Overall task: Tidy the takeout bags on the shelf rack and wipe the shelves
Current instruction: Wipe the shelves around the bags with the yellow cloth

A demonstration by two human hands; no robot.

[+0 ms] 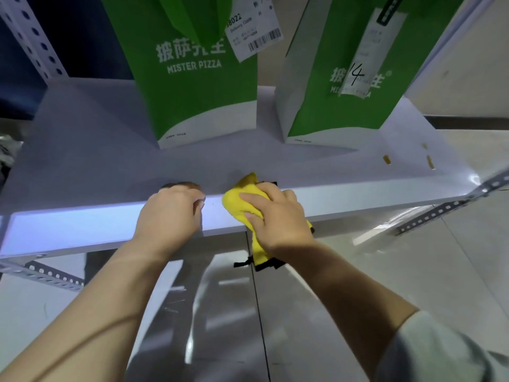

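Hands come first: the right hand (278,216) squeezes a bunched yellow cloth (239,202) with black trim on the front edge of the white shelf (96,161). The left hand (170,213), just beside it, curls its fingers over that same edge and holds on. Farther back two green and white paper bags stand upright on the shelf, the left bag (198,100) with a white ticket (252,34) and the right bag (344,114) with a slip (366,64) marked 14 (their insides cannot be seen), and bare shelf lies open in front of them, to the left, and in the gap between them.
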